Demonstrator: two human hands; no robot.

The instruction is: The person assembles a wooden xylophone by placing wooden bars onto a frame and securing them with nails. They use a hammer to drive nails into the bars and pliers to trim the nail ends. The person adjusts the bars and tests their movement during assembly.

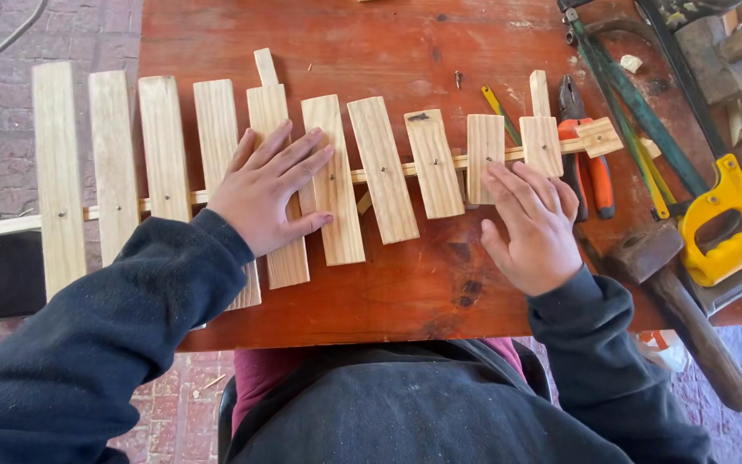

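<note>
Row of pale wooden slats (384, 167), longest at one end & shortest at the other, is fixed w/ small nails across a thin wooden strip (19, 224) on the red-brown table (405, 51), the long-slat end hanging off the table edge over the paved floor. Left hand (266, 191) lies flat, fingers spread, palm down on the slats around mid-row; right hand (532, 225) rests near the short-slat end, fingers together & slightly curled, tips touching the slat edges, gripping nothing. Beyond the short-slat end: orange-handled pliers (587, 155), yellow-handled saw (723, 223), hammer (676, 301).
</note>
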